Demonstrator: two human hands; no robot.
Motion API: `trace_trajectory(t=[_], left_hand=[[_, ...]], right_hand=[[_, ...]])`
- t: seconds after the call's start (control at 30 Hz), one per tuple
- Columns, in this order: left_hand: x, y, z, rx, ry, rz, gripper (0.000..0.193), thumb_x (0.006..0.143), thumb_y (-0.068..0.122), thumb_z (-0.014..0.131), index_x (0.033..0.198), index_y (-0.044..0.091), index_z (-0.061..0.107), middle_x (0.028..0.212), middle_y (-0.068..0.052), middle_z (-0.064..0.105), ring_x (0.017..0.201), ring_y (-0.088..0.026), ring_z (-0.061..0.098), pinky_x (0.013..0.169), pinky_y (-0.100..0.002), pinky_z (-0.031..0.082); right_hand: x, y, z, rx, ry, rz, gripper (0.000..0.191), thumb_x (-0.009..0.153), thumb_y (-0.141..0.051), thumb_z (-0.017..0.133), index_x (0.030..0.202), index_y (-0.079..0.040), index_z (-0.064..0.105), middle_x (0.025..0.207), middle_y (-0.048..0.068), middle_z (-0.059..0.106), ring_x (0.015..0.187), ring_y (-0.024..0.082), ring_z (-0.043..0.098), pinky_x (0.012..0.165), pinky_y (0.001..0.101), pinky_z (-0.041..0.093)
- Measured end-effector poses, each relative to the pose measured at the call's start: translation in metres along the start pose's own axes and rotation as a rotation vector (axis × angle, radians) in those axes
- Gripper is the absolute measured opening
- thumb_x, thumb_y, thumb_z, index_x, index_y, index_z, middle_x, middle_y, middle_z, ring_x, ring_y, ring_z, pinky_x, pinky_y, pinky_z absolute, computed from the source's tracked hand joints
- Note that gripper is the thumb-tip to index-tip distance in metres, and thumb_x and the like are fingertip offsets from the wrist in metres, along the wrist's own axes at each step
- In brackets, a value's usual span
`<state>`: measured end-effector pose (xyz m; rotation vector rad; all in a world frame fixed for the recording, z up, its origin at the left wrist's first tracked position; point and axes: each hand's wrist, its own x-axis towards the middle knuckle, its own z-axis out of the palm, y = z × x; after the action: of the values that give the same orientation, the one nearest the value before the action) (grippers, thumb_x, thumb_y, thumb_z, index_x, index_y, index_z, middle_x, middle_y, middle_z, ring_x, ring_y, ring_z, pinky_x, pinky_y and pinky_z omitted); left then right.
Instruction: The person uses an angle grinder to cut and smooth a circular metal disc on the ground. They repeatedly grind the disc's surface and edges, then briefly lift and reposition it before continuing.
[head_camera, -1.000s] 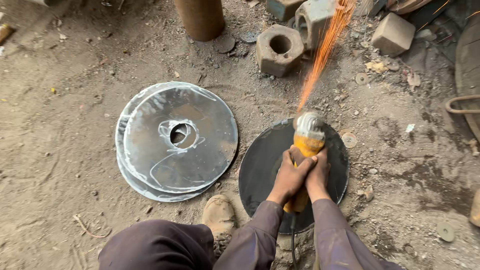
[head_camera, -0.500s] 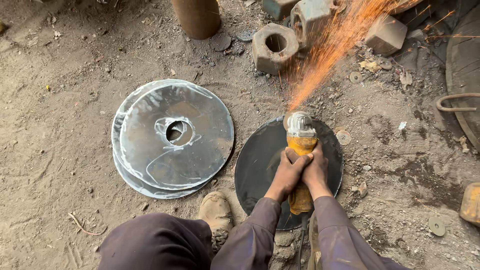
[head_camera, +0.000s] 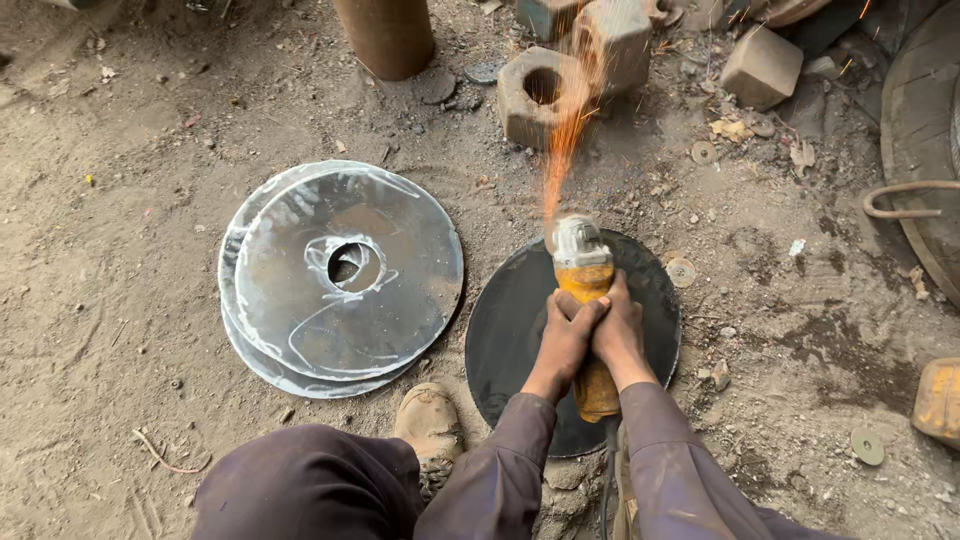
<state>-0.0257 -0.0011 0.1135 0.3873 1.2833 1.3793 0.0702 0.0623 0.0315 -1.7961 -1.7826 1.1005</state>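
Both hands grip a yellow angle grinder over a dark round metal disc lying on the dirt floor. My left hand wraps the grinder's body from the left, and my right hand clasps it from the right. The grinder's grey head touches the disc's far edge and throws orange sparks away from me. A stack of shiny silver discs with centre holes lies to the left, apart from the dark disc.
My shoe rests between the two disc piles. A rusty pipe, a holed concrete block and other blocks stand at the far side. A large rusty wheel with a handle sits at right.
The spark stream has swung from the far right toward straight ahead. The grinder head has shifted slightly left along the disc's far edge; both hands keep their grip.
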Motion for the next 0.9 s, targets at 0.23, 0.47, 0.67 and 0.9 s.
trace_trajectory(t=[0.23, 0.47, 0.67, 0.9], left_hand=[[0.009, 0.011, -0.009, 0.177, -0.097, -0.062, 0.083, 0.081, 0.046, 0.075, 0.141, -0.002, 0.044, 0.132, -0.019, 0.063, 0.119, -0.024, 0.064, 0.099, -0.035, 0.050], [0.007, -0.002, -0.004, 0.068, -0.072, 0.001, 0.083, 0.081, 0.046, 0.074, 0.143, -0.001, 0.044, 0.133, -0.019, 0.063, 0.120, -0.024, 0.062, 0.101, -0.035, 0.049], [0.009, 0.004, -0.004, 0.180, -0.064, -0.046, 0.081, 0.082, 0.047, 0.074, 0.141, -0.002, 0.045, 0.130, -0.019, 0.064, 0.118, -0.024, 0.064, 0.100, -0.035, 0.050], [0.009, 0.002, -0.003, 0.017, -0.073, 0.001, 0.078, 0.084, 0.048, 0.073, 0.136, -0.005, 0.051, 0.127, -0.020, 0.067, 0.115, -0.026, 0.066, 0.098, -0.037, 0.052]], right_hand=[[0.002, -0.008, 0.012, 0.051, 0.171, 0.171, 0.072, 0.071, -0.052, 0.086, 0.121, -0.008, 0.061, 0.114, 0.020, 0.076, 0.108, 0.036, 0.073, 0.097, 0.0438, 0.054], [0.001, 0.007, 0.003, -0.027, 0.134, -0.013, 0.076, 0.071, -0.051, 0.085, 0.127, -0.008, 0.058, 0.115, 0.019, 0.074, 0.109, 0.036, 0.070, 0.095, 0.0451, 0.053], [0.004, 0.001, 0.003, 0.089, 0.138, 0.055, 0.072, 0.070, -0.053, 0.081, 0.125, -0.010, 0.061, 0.115, 0.017, 0.076, 0.108, 0.035, 0.074, 0.096, 0.0441, 0.055], [0.007, -0.005, 0.007, -0.025, 0.142, 0.159, 0.077, 0.072, -0.055, 0.086, 0.126, -0.007, 0.058, 0.114, 0.022, 0.073, 0.109, 0.038, 0.069, 0.098, 0.0450, 0.051]])
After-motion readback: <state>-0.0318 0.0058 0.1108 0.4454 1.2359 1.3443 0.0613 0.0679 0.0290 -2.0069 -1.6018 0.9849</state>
